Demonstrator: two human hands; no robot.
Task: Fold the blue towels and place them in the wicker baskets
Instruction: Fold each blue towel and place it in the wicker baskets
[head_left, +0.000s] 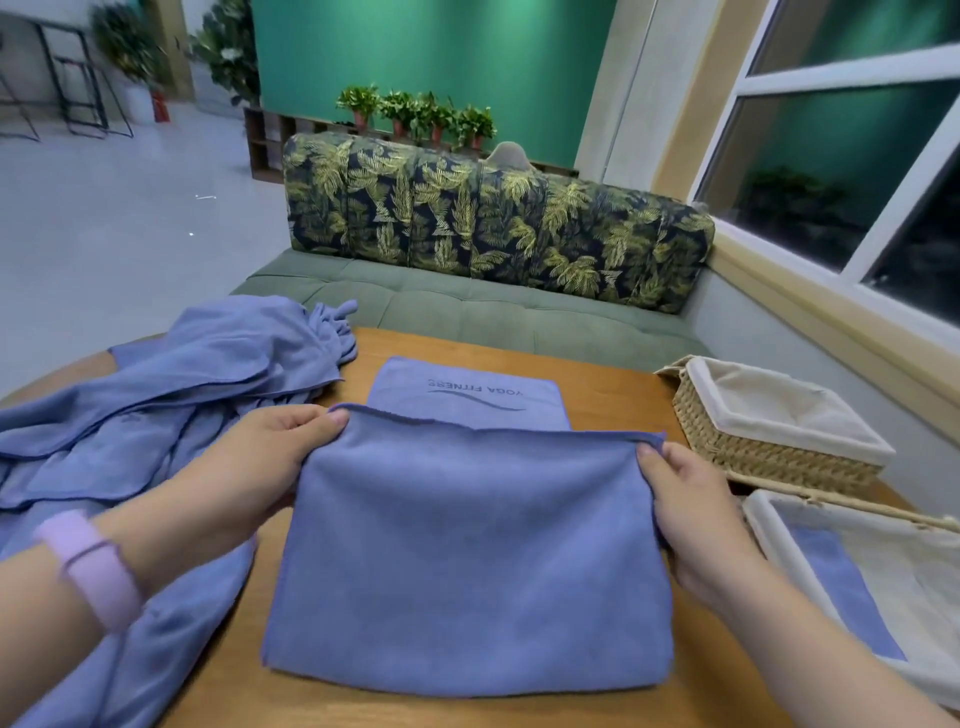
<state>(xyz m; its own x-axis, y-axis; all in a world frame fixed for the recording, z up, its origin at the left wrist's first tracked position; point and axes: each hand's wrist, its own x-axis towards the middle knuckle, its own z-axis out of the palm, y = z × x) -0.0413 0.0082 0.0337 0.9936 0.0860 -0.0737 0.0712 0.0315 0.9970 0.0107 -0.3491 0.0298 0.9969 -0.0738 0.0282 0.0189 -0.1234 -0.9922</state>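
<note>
Left hand (249, 467) and right hand (691, 499) each pinch an upper corner of the half-folded blue towel (467, 561) lying on the surface (613, 364). Soft, light, limp microfibre; best gripped at corners.

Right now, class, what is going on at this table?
A person is folding a blue towel on the wooden table. The left hand and right hand each pinch a far corner of it, its printed end lying flat beyond. A heap of unfolded blue towels lies to the left. Of the two wicker baskets on the right, the far basket holds only its lining, while the near basket has a folded towel inside.
</note>
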